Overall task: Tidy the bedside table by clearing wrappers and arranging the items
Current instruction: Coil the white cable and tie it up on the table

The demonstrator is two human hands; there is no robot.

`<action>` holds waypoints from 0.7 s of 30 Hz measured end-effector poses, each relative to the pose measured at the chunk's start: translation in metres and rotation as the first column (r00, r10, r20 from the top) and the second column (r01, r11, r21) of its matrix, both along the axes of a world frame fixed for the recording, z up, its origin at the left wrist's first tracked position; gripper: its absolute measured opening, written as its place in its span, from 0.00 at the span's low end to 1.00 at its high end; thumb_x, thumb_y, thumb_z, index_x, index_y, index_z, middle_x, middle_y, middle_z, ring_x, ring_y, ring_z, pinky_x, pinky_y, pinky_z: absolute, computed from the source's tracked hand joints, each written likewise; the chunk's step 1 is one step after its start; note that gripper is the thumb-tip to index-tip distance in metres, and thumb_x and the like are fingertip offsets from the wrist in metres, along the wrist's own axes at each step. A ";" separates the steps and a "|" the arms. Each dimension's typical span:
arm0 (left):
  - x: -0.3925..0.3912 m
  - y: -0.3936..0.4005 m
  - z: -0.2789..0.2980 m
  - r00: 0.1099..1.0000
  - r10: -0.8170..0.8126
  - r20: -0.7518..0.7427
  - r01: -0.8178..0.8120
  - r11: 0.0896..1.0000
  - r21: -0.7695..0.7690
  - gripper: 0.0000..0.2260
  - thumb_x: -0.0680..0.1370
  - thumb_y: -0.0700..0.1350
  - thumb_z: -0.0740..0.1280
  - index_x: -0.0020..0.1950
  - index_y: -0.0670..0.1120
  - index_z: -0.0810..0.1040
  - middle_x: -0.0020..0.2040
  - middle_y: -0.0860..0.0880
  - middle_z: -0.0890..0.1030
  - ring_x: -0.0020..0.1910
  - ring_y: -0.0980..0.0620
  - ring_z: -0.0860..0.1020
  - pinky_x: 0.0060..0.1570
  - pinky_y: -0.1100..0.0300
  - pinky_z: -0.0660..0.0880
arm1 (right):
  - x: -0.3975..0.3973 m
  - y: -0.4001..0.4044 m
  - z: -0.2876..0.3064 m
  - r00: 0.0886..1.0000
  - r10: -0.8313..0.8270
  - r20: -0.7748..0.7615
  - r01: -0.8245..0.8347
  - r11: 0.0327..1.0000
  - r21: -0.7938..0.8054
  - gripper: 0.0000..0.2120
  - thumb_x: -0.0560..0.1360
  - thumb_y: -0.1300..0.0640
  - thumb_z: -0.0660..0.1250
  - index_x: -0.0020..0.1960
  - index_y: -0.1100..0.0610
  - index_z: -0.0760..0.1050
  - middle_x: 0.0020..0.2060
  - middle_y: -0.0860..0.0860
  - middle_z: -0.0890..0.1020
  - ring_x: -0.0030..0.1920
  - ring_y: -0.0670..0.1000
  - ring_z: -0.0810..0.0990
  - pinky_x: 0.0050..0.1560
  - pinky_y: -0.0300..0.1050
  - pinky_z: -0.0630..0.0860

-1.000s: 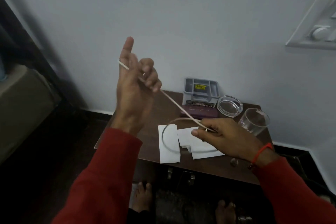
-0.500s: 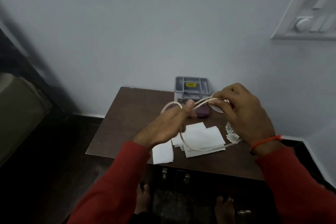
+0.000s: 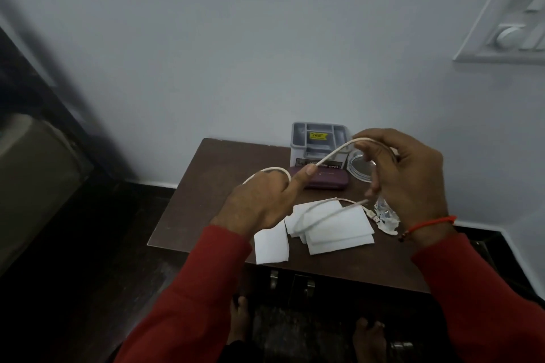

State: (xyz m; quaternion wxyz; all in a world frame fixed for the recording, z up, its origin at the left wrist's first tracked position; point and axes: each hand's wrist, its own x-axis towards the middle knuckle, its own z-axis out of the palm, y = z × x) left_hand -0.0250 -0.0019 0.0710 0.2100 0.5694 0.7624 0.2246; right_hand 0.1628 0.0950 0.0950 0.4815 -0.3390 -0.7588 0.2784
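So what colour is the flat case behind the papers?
Dark purple case, clearest in the head view.

The table [image 3: 224, 186] looks like matt brown wood; matt white paper sheets [image 3: 339, 227] lie on it, crinkled shiny foil [image 3: 386, 215] at their three o'clock, a grey plastic tray [image 3: 300, 132] at twelve.

The person wears a top with long red cloth sleeves [image 3: 182, 298] that reach down to both wrists. On the right wrist there is a thin red thread band [image 3: 427, 224] with a small knot. Two bare feet [image 3: 368, 339] show near the bottom, on the dark floor.
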 end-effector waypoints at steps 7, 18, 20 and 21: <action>0.010 -0.019 0.061 -0.052 -0.362 0.931 0.438 0.829 0.348 0.27 0.81 0.62 0.52 0.28 0.47 0.70 0.21 0.53 0.54 0.20 0.55 0.50 0.22 0.57 0.44 | -0.002 0.001 0.010 0.993 0.109 0.037 -0.106 0.990 -0.095 0.08 0.79 0.51 0.66 0.54 0.49 0.83 0.42 0.41 0.84 0.41 0.40 0.81 0.46 0.36 0.76; -0.014 -0.004 0.053 0.337 -0.448 0.828 -0.566 0.607 0.558 0.19 0.85 0.56 0.49 0.40 0.48 0.68 0.27 0.54 0.63 0.25 0.55 0.61 0.29 0.58 0.65 | -0.043 -0.039 -0.021 0.847 0.318 0.426 -0.341 0.940 -0.025 0.17 0.81 0.45 0.57 0.62 0.49 0.78 0.46 0.47 0.79 0.47 0.47 0.78 0.48 0.52 0.77; -0.011 0.000 0.042 0.669 -0.185 0.720 -0.494 0.613 0.617 0.14 0.84 0.51 0.53 0.43 0.47 0.70 0.30 0.53 0.68 0.28 0.55 0.67 0.32 0.54 0.70 | -0.044 -0.039 -0.015 0.878 0.249 0.409 -0.307 0.948 0.081 0.18 0.81 0.46 0.57 0.61 0.50 0.80 0.44 0.49 0.75 0.45 0.49 0.75 0.45 0.51 0.77; -0.009 0.001 0.036 0.819 -0.056 0.571 -0.398 0.662 0.636 0.13 0.84 0.51 0.54 0.45 0.47 0.71 0.33 0.53 0.70 0.30 0.55 0.69 0.34 0.53 0.72 | -0.045 -0.039 -0.011 0.891 0.217 0.400 -0.296 0.943 0.148 0.17 0.81 0.47 0.58 0.60 0.52 0.80 0.43 0.50 0.74 0.44 0.50 0.74 0.44 0.50 0.76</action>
